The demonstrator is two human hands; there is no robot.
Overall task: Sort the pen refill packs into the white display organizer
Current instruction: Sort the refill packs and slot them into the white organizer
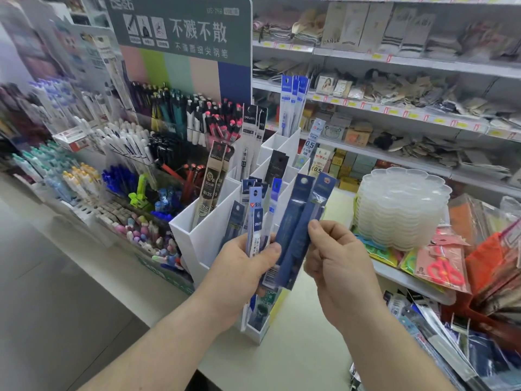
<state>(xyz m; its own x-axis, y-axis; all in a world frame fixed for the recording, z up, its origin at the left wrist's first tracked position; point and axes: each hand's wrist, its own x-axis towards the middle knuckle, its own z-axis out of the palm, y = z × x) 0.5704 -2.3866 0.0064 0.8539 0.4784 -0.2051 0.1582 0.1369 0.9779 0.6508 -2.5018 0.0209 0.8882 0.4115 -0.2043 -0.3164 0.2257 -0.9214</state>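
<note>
Left hand (pixel 242 266) grips a fan of refill packs (pixel 255 232); right hand (pixel 335 258) pinches two dark-blue packs (pixel 298 230). Their long axis tilts up-right, with the white organizer (pixel 203 232) just behind, nearer the left.
</note>
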